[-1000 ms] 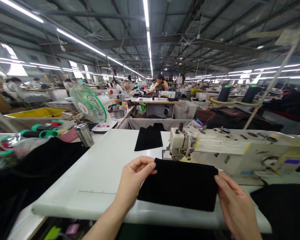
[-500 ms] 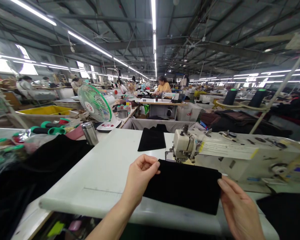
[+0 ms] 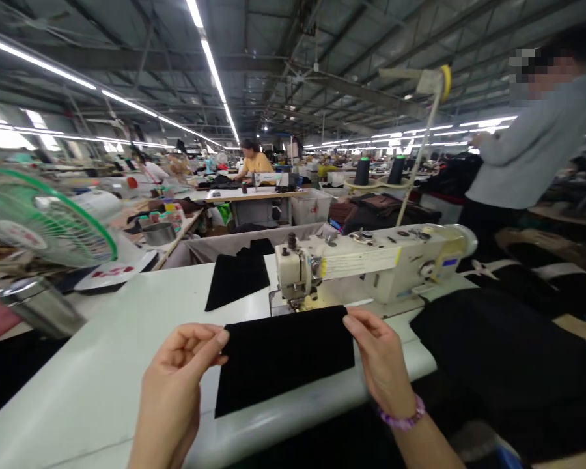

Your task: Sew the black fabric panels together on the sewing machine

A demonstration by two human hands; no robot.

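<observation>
A black fabric piece (image 3: 286, 358) is stretched between my two hands over the front edge of the pale table (image 3: 141, 326). My left hand (image 3: 178, 378) pinches its upper left corner. At the upper right corner, my right hand (image 3: 378, 352) grips the cloth between thumb and fingers; a purple bracelet circles that wrist. Just behind the cloth stands a white sewing machine (image 3: 342, 260), its needle area close to the fabric's top edge. Another black piece (image 3: 239, 277) lies flat on the table left of the machine head.
A green-rimmed fan (image 3: 43, 218) and a metal cup (image 3: 41, 303) are at the left. More black cloth (image 3: 508, 352) is heaped at the right. A standing person (image 3: 542, 143) is beyond it; another person (image 3: 256, 163) sits farther back.
The view has turned right, bringing the standing person in sight. Both hands still hold the fabric, which now hangs with its right side raised. The bracelet has come into view.
</observation>
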